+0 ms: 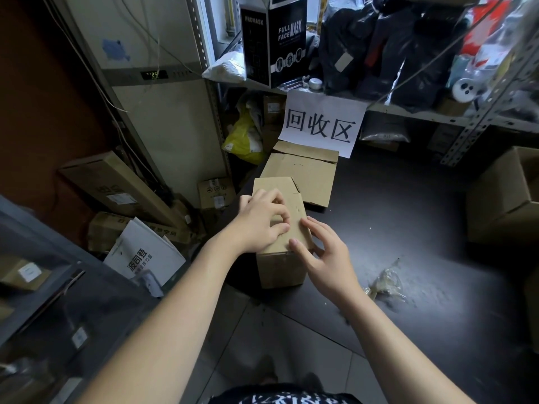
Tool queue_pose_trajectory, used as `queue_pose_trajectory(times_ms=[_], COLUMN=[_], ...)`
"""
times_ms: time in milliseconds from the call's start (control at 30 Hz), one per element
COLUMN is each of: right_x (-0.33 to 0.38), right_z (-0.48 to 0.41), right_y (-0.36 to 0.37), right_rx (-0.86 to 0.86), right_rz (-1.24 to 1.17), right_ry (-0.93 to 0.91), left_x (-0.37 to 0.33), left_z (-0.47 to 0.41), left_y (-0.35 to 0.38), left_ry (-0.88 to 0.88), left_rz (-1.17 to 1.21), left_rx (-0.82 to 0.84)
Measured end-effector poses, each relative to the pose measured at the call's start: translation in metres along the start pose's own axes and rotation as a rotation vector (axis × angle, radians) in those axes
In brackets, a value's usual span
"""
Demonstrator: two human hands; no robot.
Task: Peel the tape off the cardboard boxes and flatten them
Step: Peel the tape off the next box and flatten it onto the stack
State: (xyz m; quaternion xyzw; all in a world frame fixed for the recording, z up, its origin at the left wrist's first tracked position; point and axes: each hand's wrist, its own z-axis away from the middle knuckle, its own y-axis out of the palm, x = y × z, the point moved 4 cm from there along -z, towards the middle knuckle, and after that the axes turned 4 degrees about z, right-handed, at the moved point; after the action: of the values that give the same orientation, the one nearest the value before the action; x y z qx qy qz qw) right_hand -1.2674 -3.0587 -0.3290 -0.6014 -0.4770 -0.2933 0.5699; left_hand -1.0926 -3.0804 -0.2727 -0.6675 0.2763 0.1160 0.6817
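Dim storeroom, light pooled mid-frame, edges bent.
The paper sign (322, 123) is the brightest, sharpest patch; just below it the cardboard box (280, 266) takes soft light from above and drops a dark shadow at its base. Far left of the sign the wall (43, 112) sinks to near black. Right of the sign the shelf upright (481, 119) bows with the wide lens, and plastic bags (493, 42) above it glare. Low left of the sign the cabinet (58, 287) is smeared.

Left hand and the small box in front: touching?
Touching. Head view: the left hand lies on top of the small box, bent fingertips down on the cardboard, no gap.
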Motion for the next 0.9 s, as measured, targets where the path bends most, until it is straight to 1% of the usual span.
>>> queue_pose_trajectory(times_ms=[233,300,367,500,633,800,900], right_x=[0.002,0.002,0.002,0.003,0.003,0.002,0.008], right_z=[0.0,0.0,0.0,0.001,0.001,0.002,-0.001], right_y=[-0.001,-0.002,-0.003,-0.006,-0.007,-0.008,-0.01], right_rx=[-0.002,0.004,0.002,-0.002,-0.005,-0.013,0.047], right_rz=[0.025,0.037,0.038,0.053,0.039,0.047,0.05], right_ry=[-0.004,0.0,0.003,0.001,0.014,0.029,0.074], left_x=[-0.004,-0.002,0.002,0.007,0.008,0.002,-0.003], left_z=[0.002,0.004,0.006,0.007,0.005,0.008,0.01], left_y=[0.006,0.006,0.005,0.003,0.002,0.008,0.014], left_ry=[0.064,0.06,0.038,0.01,0.003,-0.027,-0.01], left_rz=[-0.092,-0.049,0.041,0.175,0.188,0.156,0.164], left_rx=[0.053,0.052,0.04,-0.019,-0.06,-0.04,-0.021])
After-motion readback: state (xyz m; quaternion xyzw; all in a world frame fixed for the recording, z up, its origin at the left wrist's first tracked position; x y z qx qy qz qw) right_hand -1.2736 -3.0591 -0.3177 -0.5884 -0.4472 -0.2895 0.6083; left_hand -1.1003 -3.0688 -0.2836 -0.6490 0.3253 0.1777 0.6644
